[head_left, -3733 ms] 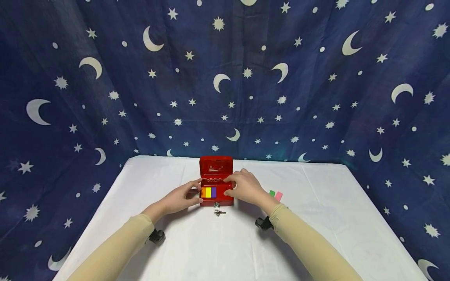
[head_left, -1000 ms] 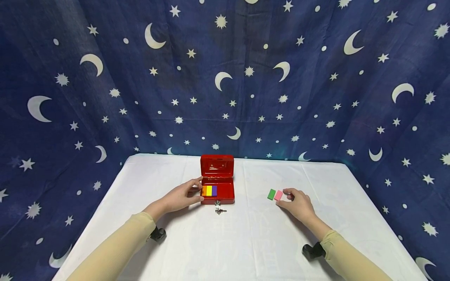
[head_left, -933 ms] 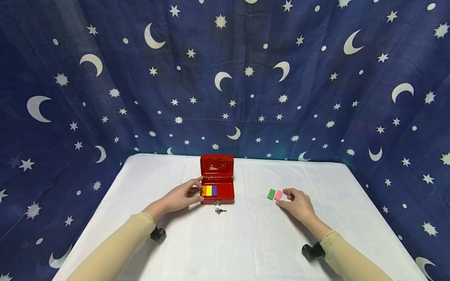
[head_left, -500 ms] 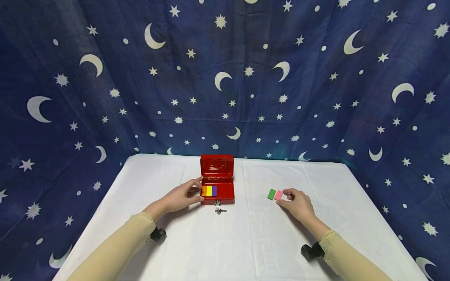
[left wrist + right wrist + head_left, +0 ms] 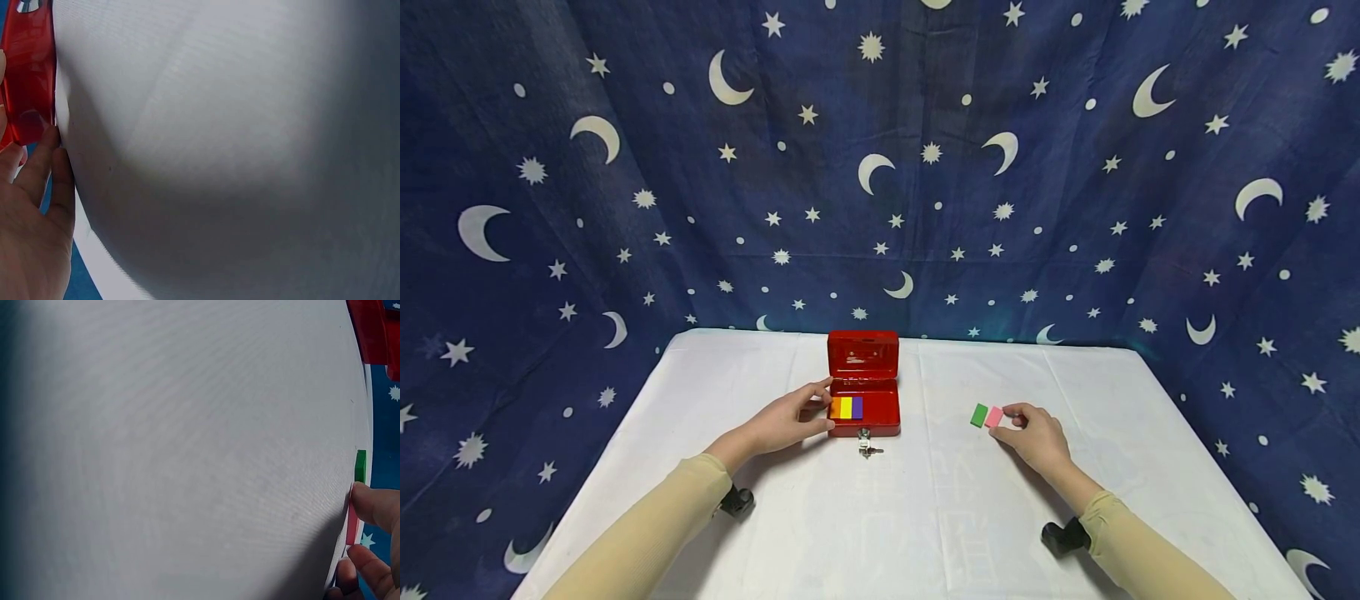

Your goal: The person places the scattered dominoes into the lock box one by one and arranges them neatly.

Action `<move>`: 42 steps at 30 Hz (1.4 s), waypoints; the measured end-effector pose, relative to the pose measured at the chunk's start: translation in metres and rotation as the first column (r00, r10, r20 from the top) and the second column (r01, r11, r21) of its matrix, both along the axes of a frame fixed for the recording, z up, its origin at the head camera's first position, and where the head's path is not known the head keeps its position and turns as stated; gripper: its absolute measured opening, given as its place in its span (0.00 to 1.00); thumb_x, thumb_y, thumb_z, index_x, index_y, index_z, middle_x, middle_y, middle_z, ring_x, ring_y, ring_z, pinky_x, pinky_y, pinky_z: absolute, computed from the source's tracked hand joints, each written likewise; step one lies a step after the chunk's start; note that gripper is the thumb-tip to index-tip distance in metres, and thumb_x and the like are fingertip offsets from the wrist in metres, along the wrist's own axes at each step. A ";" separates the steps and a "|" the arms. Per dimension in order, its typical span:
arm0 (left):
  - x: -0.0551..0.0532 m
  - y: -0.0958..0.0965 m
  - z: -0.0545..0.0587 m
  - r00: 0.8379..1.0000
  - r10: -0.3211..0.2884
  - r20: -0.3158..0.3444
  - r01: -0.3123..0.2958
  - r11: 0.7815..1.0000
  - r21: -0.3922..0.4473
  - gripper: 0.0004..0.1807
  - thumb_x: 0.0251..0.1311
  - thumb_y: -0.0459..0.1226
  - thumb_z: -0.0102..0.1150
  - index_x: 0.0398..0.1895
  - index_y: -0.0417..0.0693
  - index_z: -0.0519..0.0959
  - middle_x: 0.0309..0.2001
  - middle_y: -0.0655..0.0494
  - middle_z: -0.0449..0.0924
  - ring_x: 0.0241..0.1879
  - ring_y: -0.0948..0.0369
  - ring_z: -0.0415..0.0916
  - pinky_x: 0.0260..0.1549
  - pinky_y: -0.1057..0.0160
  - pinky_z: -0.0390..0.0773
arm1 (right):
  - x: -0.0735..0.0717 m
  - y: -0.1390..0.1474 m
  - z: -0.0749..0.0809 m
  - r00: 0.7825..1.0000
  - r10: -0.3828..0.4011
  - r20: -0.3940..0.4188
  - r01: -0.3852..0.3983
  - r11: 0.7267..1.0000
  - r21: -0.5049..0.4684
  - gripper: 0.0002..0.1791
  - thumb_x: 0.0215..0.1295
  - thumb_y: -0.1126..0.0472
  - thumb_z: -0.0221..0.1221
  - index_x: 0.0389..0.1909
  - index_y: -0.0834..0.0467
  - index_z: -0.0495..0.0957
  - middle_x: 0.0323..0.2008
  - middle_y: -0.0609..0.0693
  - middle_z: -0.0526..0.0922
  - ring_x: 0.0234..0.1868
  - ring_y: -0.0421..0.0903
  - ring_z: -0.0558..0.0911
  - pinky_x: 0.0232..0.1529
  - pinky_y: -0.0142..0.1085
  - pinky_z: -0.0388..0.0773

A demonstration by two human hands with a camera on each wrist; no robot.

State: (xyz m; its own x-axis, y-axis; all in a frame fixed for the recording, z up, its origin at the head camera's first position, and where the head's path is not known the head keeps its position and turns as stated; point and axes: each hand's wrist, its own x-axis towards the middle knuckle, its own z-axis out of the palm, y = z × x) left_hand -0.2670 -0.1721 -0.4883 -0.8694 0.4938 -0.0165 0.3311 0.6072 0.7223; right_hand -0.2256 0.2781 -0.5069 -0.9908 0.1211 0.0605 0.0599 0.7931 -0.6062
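Note:
A red metal cash box [image 5: 882, 407] stands on the table with its lid [image 5: 862, 354] raised. Orange [image 5: 835, 408], yellow [image 5: 846, 407] and purple [image 5: 857, 407] domino-shaped blocks lie side by side in its left half. My left hand [image 5: 782, 419] holds the box at its left end, thumb by the front corner and fingers further back. Off to the right, my right hand [image 5: 1037, 435] pinches a pink block [image 5: 993, 417] by its ends between thumb and fingertip, as the right wrist view shows. Beside it lies a green block [image 5: 979, 415].
Keys [image 5: 869, 452] hang from the lock at the front of the box. White cloth covers the table [image 5: 850, 533]. Behind it hangs a dark blue curtain [image 5: 925, 208] with moons and stars. Each wrist wears a black camera, such as the right one [image 5: 1062, 538].
Over the longest gap, my right hand has gone from the box's right side to the pink block on the right. During the last second both hands stay almost still.

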 end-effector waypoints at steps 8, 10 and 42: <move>0.001 0.000 0.002 1.000 0.008 0.009 -0.008 1.000 -0.013 0.19 0.66 0.53 0.66 0.53 0.58 0.74 0.79 0.69 0.56 0.69 0.59 0.70 0.70 0.48 0.64 | -0.001 0.000 -0.002 1.000 -0.004 -0.002 0.004 1.000 0.006 0.28 0.57 0.51 0.73 0.54 0.63 0.81 0.41 0.55 0.81 0.44 0.56 0.75 0.41 0.47 0.69; 0.001 0.000 0.002 1.000 0.009 0.010 -0.009 1.000 -0.014 0.19 0.66 0.53 0.66 0.53 0.58 0.74 0.78 0.70 0.56 0.69 0.60 0.70 0.70 0.49 0.65 | -0.001 0.000 -0.002 1.000 -0.006 -0.004 0.006 1.000 0.005 0.28 0.57 0.51 0.73 0.54 0.63 0.82 0.40 0.54 0.81 0.43 0.56 0.75 0.40 0.46 0.68; -0.001 0.000 0.001 1.000 0.021 0.019 -0.021 1.000 -0.020 0.20 0.65 0.53 0.67 0.54 0.58 0.74 0.78 0.69 0.56 0.68 0.60 0.71 0.71 0.48 0.63 | 0.000 -0.002 0.002 1.000 -0.008 0.012 0.008 1.000 0.016 0.26 0.58 0.51 0.72 0.53 0.63 0.82 0.38 0.54 0.80 0.41 0.54 0.74 0.37 0.43 0.66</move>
